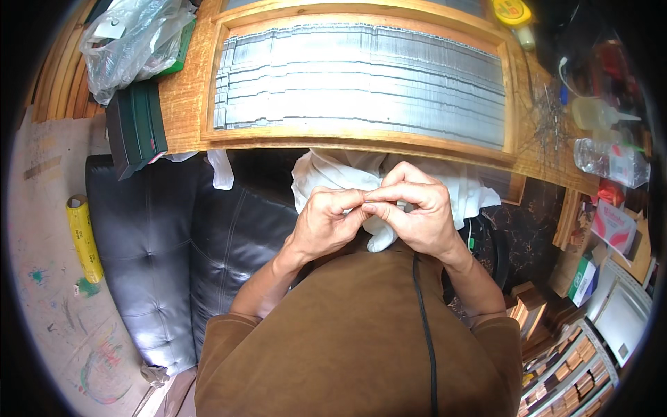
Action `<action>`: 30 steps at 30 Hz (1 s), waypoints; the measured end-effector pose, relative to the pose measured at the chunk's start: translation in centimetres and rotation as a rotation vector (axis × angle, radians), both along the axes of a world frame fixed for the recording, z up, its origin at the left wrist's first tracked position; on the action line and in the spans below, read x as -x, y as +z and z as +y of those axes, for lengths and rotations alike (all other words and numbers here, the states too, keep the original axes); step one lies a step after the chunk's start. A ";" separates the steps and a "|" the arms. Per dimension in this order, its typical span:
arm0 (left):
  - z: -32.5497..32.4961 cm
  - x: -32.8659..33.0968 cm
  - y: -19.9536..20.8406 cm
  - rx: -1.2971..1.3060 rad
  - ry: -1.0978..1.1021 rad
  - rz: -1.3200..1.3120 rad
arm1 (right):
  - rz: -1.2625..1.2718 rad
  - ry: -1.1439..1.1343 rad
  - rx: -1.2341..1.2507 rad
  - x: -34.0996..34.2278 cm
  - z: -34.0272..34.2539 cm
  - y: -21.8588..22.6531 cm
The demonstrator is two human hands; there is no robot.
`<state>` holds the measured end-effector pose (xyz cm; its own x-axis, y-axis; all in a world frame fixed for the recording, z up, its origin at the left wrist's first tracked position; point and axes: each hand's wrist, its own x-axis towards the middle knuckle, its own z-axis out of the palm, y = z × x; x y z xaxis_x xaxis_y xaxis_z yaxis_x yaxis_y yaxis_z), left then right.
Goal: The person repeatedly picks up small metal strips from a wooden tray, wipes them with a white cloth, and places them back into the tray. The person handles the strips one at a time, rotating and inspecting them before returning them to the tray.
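Note:
Over my lap, my left hand [329, 221] and my right hand [417, 208] meet with their fingertips pinched together. Whatever sits between the fingers is too small to make out. Just beyond and beneath the hands lies a bunched white cloth [316, 169]. In front of me is a wooden table [182, 104], bearing a shallow wooden frame [278, 137] filled with rows of thin, shiny grey strips [361, 76]. Neither hand touches the frame. Loose thin metal pieces [552, 124] are scattered on the table to the frame's right.
A crumpled plastic bag [135, 48] and a dark green box [135, 128] occupy the table's left end. To the right are a squeeze bottle [596, 113], a clear plastic container [611, 161] and a yellow tape measure [512, 12]. A black padded seat [160, 257] is at my left.

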<state>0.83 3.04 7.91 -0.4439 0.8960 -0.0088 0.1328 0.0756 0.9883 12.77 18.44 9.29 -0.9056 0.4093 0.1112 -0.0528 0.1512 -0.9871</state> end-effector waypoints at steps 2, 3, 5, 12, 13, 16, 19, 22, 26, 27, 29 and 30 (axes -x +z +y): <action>-0.1 0.1 -0.1 0.025 -0.015 0.004 | 0.008 -0.009 0.007 0.0 -0.1 0.0; -0.1 0.1 -0.2 0.038 -0.022 0.006 | 0.009 -0.012 0.017 -0.1 -0.1 -0.1; -0.3 0.1 -0.6 0.028 -0.032 0.017 | 0.011 -0.018 0.035 -0.1 -0.2 -0.2; -0.1 -0.2 -0.4 0.003 -0.006 0.002 | 0.022 -0.007 0.018 -0.2 0.0 -0.3; -0.1 -0.3 -0.5 -0.008 0.002 -0.005 | 0.024 -0.009 0.019 -0.1 0.0 -0.3; 0.0 -0.4 -0.5 -0.023 0.017 -0.019 | 0.026 -0.008 0.008 -0.1 0.0 -0.2; 0.0 -0.3 -0.1 -0.007 0.011 -0.013 | 0.025 -0.008 0.000 -0.1 0.1 0.0; 0.0 -0.3 0.1 0.000 0.011 -0.003 | 0.028 -0.005 -0.003 -0.1 0.1 -0.1; 0.1 -0.4 0.0 -0.011 0.021 -0.019 | 0.045 -0.008 -0.033 -0.1 0.2 -0.1; 0.1 -0.4 0.0 -0.012 0.023 -0.031 | 0.041 -0.009 -0.031 -0.1 0.2 -0.1; 0.2 -0.6 0.1 -0.016 0.040 -0.004 | 0.032 -0.011 -0.026 -0.2 0.2 0.1; 0.3 -0.7 0.1 -0.018 0.048 0.010 | 0.027 -0.008 -0.043 -0.2 0.2 0.1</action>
